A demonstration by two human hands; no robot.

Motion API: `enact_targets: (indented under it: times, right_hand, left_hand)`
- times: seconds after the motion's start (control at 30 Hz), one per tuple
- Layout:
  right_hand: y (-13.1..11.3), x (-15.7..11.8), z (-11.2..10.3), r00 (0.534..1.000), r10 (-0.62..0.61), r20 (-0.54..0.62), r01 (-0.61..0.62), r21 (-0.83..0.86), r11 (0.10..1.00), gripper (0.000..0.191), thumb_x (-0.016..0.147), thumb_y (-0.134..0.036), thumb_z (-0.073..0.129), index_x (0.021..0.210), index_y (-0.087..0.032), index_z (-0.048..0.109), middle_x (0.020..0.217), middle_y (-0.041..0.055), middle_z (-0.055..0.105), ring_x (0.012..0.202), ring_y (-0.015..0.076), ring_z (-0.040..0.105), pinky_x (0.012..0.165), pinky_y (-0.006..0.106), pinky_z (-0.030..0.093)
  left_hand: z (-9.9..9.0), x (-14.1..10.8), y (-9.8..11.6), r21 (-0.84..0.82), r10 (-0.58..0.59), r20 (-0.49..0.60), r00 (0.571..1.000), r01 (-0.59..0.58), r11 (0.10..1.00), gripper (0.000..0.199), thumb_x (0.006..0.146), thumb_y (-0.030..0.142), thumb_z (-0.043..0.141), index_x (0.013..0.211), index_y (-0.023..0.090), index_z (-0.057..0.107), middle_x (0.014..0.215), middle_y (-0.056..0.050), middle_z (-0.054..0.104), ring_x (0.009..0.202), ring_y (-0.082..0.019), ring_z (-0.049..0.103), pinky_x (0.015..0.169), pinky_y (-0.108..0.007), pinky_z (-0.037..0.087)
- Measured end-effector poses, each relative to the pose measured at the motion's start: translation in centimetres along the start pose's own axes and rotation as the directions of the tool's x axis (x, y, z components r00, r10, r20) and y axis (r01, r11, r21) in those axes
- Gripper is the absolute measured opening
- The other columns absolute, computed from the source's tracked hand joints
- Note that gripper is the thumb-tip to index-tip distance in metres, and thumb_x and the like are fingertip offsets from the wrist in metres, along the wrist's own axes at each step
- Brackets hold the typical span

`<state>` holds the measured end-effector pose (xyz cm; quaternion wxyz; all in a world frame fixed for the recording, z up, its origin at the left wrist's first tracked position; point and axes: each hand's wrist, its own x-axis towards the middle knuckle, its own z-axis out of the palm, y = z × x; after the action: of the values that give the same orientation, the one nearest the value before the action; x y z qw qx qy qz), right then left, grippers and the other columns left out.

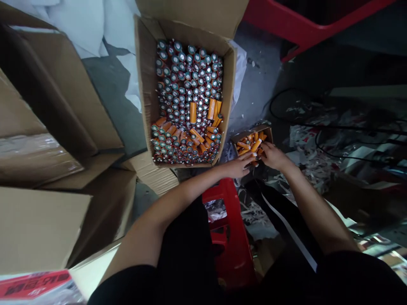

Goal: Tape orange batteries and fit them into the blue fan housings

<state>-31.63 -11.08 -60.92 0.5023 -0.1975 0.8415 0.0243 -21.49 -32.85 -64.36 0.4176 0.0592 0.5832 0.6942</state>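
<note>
Orange-wrapped cylindrical batteries (244,145) lie in a loose heap in a small cardboard box (268,131). My left hand (238,167) reaches over its near left edge, fingers stretched and apart at the batteries. From the right, my right hand (272,156) reaches into the same box. Its fingers are apart, and their tips are partly hidden among the cells. To the left stands a large cardboard box (146,89) packed with upright batteries (174,87) with teal and silver ends. Several orange batteries (193,112) lie sideways on top of them.
A red plastic stool (235,220) stands between my legs. Another red plastic piece (305,31) is at the top right. Cardboard boxes (41,224) crowd the left side. Black cables (333,126) and plastic scraps (308,148) lie on the floor at right.
</note>
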Motion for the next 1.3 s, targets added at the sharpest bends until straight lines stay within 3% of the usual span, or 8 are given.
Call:
enact_targets:
  times: [0.13,0.23,0.33,0.47,0.63,0.8,1.03,1.3]
  right_hand:
    - [-1.4,-1.1,-2.4,0.991,0.118,0.061,-0.109,-0.131,0.985,0.061,0.094,-0.023,0.054,0.153,-0.009,0.050,0.154,0.0229,0.055,0.137,0.0399,0.057,0.114,0.054,0.049]
    - [-3.6,-1.9,-5.2,0.982,0.147,-0.119,-0.166,-0.174,0.971,0.052,0.097,-0.022,0.049,0.148,-0.013,0.056,0.143,0.0215,0.065,0.127,0.0407,0.064,0.104,0.059,0.055]
    - [-7.6,-1.3,-8.3,0.944,-0.089,-0.317,0.081,-0.037,0.996,0.046,0.100,-0.021,0.047,0.143,-0.019,0.061,0.139,0.0164,0.068,0.128,0.0351,0.064,0.108,0.055,0.054]
    - [-15.4,2.8,-11.3,0.770,-0.473,-0.428,0.524,0.001,0.852,0.045,0.101,-0.022,0.053,0.145,-0.022,0.060,0.154,0.0112,0.057,0.144,0.0313,0.051,0.122,0.056,0.042]
    - [-21.5,10.6,-10.0,0.755,-0.629,-0.184,0.609,-0.157,0.778,0.060,0.085,-0.056,0.079,0.132,-0.020,0.068,0.143,0.0133,0.061,0.151,0.0456,0.035,0.124,0.073,0.024]
    - [-19.9,14.7,-8.8,0.731,-0.661,-0.169,0.639,-0.169,0.750,0.057,0.084,-0.074,0.070,0.103,-0.021,0.076,0.126,0.0081,0.069,0.144,0.0446,0.041,0.120,0.074,0.026]
    - [-18.5,15.8,-10.1,0.646,-0.689,-0.328,0.700,-0.106,0.706,0.048,0.093,-0.063,0.066,0.109,-0.018,0.072,0.127,0.0104,0.071,0.135,0.0346,0.047,0.119,0.062,0.028]
    - [-19.4,14.2,-9.0,0.732,-0.658,-0.174,0.611,-0.260,0.748,0.075,0.080,-0.087,0.059,0.110,-0.019,0.073,0.125,0.0118,0.070,0.139,0.0476,0.044,0.116,0.075,0.027]
  left_hand:
    - [-2.2,-4.6,2.6,0.296,0.025,0.104,0.994,-0.055,0.954,0.051,0.098,0.025,0.053,0.149,0.018,0.055,0.151,-0.014,0.061,0.137,-0.026,0.060,0.117,-0.042,0.046]
    - [-7.1,-7.5,5.9,0.387,0.132,-0.071,0.989,-0.094,0.917,0.032,0.105,0.034,0.048,0.126,0.023,0.070,0.122,-0.006,0.076,0.108,-0.020,0.072,0.101,-0.036,0.054]
    - [-13.4,-10.2,7.6,0.584,0.040,-0.413,0.910,0.231,0.778,0.035,0.108,0.039,0.041,0.118,0.022,0.070,0.109,-0.006,0.076,0.099,-0.021,0.069,0.094,-0.039,0.053]
    - [-18.1,-11.8,6.4,0.734,-0.123,-0.480,0.869,0.474,0.487,0.032,0.100,0.043,0.058,0.114,0.016,0.069,0.121,-0.015,0.069,0.116,-0.034,0.059,0.101,-0.051,0.046]
    - [-17.1,-10.2,4.6,0.753,-0.248,-0.457,0.854,0.521,0.403,0.053,0.086,0.042,0.076,0.131,0.016,0.063,0.139,-0.019,0.059,0.130,-0.042,0.046,0.099,-0.053,0.046]
    - [-16.6,-9.4,4.9,0.749,-0.277,-0.431,0.859,0.512,0.420,0.045,0.088,0.032,0.072,0.127,0.011,0.065,0.135,-0.022,0.061,0.127,-0.042,0.051,0.100,-0.052,0.045]
    - [-16.1,-11.2,5.5,0.822,-0.150,-0.375,0.915,0.402,0.404,0.039,0.095,0.007,0.042,0.127,0.008,0.065,0.123,-0.022,0.066,0.114,-0.035,0.064,0.095,-0.047,0.050]
    - [-18.4,-11.8,5.9,0.708,-0.185,-0.500,0.846,0.522,0.475,0.043,0.096,0.021,0.048,0.136,0.011,0.062,0.143,-0.022,0.052,0.115,-0.036,0.064,0.095,-0.048,0.053]
